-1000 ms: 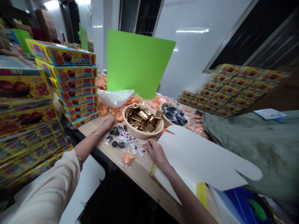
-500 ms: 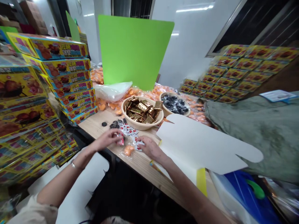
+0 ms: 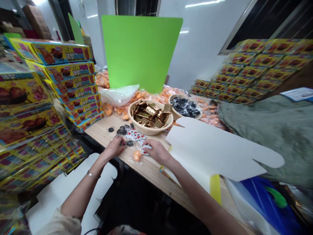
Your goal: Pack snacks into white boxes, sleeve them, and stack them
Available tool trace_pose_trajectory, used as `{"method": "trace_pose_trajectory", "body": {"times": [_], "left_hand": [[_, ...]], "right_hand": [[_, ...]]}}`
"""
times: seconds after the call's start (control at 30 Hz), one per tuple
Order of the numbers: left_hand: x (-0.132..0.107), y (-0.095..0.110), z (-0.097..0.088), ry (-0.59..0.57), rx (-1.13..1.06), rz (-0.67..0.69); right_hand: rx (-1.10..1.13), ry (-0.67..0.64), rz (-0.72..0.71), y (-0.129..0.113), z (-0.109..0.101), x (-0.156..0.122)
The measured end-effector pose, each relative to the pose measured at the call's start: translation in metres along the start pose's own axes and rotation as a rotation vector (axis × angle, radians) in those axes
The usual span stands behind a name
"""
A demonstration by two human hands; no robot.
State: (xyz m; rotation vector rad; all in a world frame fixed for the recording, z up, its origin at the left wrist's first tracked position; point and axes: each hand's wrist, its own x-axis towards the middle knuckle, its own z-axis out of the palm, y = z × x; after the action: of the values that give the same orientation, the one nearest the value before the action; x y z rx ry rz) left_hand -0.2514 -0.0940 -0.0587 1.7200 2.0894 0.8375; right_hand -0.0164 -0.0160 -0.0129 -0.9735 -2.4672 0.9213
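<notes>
My left hand (image 3: 114, 147) rests on the wooden table (image 3: 146, 169) with its fingers curled over small dark round candies (image 3: 122, 131) and a red-and-white packet; what it grips is not clear. My right hand (image 3: 155, 150) lies beside it, fingers pinched on a small white packet (image 3: 144, 149). An orange wrapped sweet (image 3: 136, 156) lies between the two hands. More red-and-white packets (image 3: 134, 135) are scattered just beyond. A bowl of gold-wrapped candies (image 3: 149, 117) stands behind them.
A second bowl of dark wrapped candies (image 3: 185, 107) sits to the right, amid orange sweets (image 3: 146, 98). Stacked yellow boxes (image 3: 70, 85) rise at left and far right (image 3: 256, 71). A flat white cardboard blank (image 3: 220, 150) covers the table's right. A green board (image 3: 141, 49) stands behind.
My left hand pulled back from near the gold-candy bowl to the table's front edge, gathering small pieces. My right hand shifted slightly left. The camera dipped and moved.
</notes>
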Motion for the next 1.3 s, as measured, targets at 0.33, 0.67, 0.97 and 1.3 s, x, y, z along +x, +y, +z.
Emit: {"method": "trace_pose_trajectory", "body": {"times": [0.33, 0.67, 0.97, 1.3], "left_hand": [[-0.003, -0.006, -0.015, 0.154, -0.03, 0.0], [-0.017, 0.183, 0.054, -0.319, -0.239, 0.669], [0.113, 0.16, 0.016, -0.032, 0.347, 0.324], [0.179, 0.128, -0.011, -0.085, 0.318, 0.231]], "right_hand": [[0.058, 0.352, -0.044, -0.004, -0.024, -0.047], [0.172, 0.342, 0.372, 0.062, -0.044, -0.138], [-0.016, 0.367, 0.373, 0.084, -0.017, -0.166], [-0.139, 0.108, 0.251, 0.056, -0.011, -0.129]]}}
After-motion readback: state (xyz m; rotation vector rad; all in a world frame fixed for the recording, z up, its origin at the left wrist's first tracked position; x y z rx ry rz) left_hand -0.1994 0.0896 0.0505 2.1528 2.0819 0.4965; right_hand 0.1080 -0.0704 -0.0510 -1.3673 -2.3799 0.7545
